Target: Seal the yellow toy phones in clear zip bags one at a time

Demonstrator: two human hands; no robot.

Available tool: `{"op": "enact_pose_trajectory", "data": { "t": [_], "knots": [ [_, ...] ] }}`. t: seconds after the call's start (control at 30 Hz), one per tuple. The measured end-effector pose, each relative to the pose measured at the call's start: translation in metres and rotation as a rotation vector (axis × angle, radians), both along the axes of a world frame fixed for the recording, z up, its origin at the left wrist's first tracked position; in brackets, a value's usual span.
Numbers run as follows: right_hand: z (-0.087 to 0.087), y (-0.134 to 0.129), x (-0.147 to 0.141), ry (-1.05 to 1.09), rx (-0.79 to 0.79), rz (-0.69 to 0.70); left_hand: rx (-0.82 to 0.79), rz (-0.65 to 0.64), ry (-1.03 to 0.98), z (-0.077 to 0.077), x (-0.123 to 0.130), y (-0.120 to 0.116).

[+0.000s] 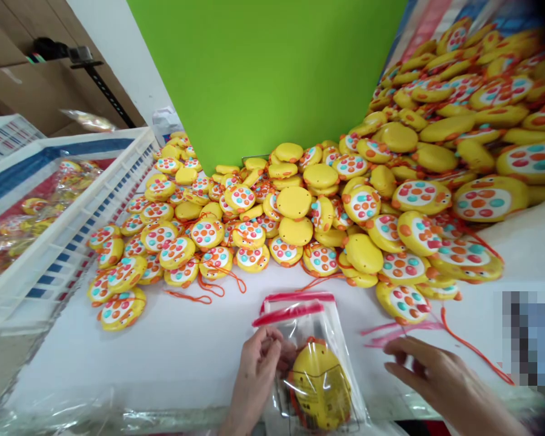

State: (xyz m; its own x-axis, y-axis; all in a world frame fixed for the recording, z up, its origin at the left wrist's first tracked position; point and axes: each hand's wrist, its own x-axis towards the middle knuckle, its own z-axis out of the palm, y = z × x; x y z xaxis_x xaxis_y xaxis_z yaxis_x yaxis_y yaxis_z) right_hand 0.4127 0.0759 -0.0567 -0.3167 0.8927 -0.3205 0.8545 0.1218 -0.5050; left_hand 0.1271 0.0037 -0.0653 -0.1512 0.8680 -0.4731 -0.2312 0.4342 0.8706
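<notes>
Just right of the left hand (260,360), clamped on its edge, lies a red-topped zip bag (315,366), the right hand (429,366) farther, fingers parted.

1. Clear bag (296,331): printing too small to read.
2. Left hand (260,361): fingertips veiled by the bag's film; forearm cropped at near edge.
3. Right hand (422,363): contact with pink strips (393,334) indeterminable.
4. Green panel (272,72): far end cropped.
5. White crate (63,229): left end cropped.
6. Pixelated patch (532,345), right: contents obscured.
</notes>
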Motion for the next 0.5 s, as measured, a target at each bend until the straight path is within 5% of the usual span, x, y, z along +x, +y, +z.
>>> {"op": "enact_pose_trajectory", "data": {
  "t": [0.23,0.5],
  "knots": [
    [-0.009,0.024,-0.077,0.396,-0.191,0.011,0.011,0.009,0.034,-0.001,0.000,0.001],
    [-0.029,0.025,-0.072,0.549,-0.274,0.054,0.030,0.036,0.030,-0.005,-0.004,-0.006]
  ]
}}
